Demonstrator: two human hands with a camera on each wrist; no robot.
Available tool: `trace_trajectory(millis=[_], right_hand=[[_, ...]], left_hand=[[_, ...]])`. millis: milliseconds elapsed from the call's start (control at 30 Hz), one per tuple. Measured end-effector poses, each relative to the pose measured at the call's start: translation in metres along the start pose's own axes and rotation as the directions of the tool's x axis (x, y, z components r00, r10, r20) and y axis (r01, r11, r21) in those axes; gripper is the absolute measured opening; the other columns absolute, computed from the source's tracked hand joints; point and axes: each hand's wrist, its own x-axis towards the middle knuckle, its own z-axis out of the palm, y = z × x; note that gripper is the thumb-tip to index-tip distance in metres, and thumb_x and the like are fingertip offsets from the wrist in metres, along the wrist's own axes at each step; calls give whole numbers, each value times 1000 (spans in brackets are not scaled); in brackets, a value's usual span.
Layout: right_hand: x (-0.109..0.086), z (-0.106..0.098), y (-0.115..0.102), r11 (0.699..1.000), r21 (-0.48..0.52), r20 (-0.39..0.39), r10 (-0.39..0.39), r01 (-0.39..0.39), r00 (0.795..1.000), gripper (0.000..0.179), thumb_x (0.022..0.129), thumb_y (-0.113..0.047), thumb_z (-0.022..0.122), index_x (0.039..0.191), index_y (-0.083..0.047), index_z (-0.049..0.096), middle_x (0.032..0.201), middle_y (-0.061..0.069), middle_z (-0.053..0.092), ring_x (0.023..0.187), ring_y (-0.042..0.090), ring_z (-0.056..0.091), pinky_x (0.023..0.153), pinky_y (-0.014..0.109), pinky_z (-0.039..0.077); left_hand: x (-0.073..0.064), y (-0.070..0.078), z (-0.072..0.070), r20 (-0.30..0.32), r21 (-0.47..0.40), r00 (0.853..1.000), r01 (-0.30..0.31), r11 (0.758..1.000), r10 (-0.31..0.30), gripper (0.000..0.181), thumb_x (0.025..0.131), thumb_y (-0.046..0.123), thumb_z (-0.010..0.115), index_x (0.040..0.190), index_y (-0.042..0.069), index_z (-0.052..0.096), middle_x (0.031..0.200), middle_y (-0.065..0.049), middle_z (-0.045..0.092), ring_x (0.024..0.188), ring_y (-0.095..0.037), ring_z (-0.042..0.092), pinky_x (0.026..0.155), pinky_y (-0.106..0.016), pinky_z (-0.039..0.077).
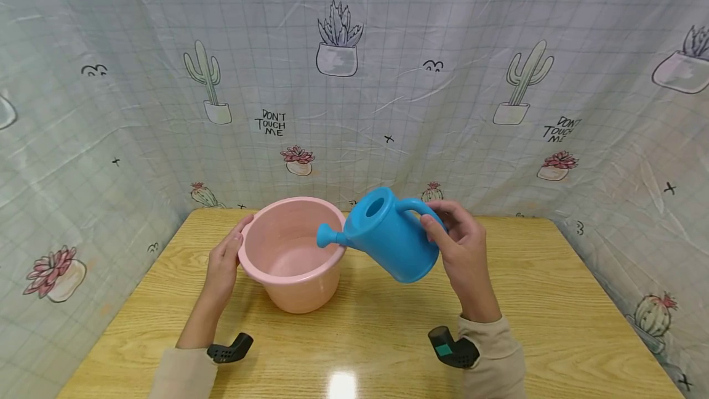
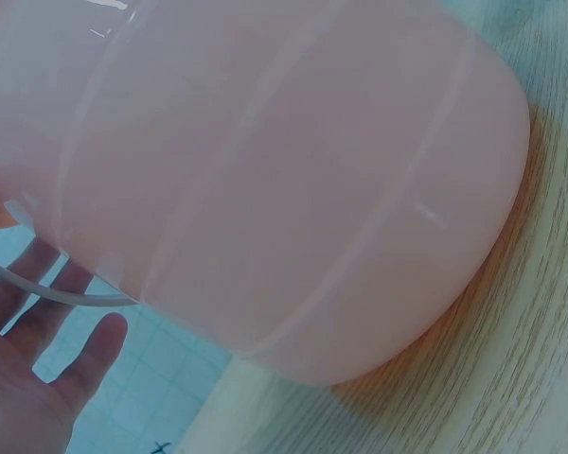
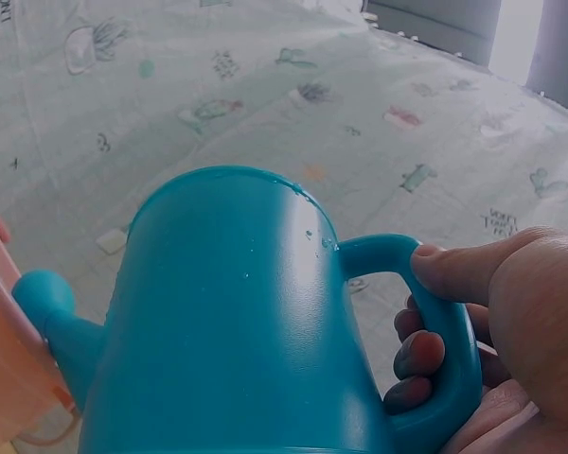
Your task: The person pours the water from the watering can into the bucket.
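A blue watering can (image 1: 390, 239) hangs above the table, tilted with its spout (image 1: 332, 236) over the right rim of a pink bucket (image 1: 301, 294). My right hand (image 1: 460, 239) grips the can's handle, fingers curled through the loop and thumb on top, as the right wrist view also shows. Droplets cling to the can's side. At the bucket's left rim, my left hand (image 1: 224, 257) rests with fairly straight fingers. In the left wrist view a thin bail handle (image 2: 66, 295) crosses those fingers. No stream of water can be seen leaving the spout.
The bucket stands on a light wooden table (image 1: 554, 300). Behind and beside the table hangs a plastic sheet (image 1: 388, 97) printed with a grid and potted plants. Each wrist carries a black camera mount (image 1: 232, 350).
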Motion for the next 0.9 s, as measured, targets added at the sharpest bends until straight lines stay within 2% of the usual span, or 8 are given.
trace_trajectory(millis=[300,900], right_hand=[[-1,0,0,1000,-8,0,4,-4,1000,24,93,-4,62,115,5,60,97,-1,64,76,13,55,71,22,51],[-3,0,1,1000,7,0,-18,18,1000,24,93,-3,61,115,6,60,98,0,64,78,13,55,72,22,51]], left_hand=[[0,-1,1,-22,15,999,28,999,-28,49,105,43,33,147,21,43,154,1,41,130,8,43,98,-6,40],[-1,-2,1,-9,5,1000,4,1000,-4,49,105,40,33,148,18,42,154,0,40,130,8,43,99,-6,40]])
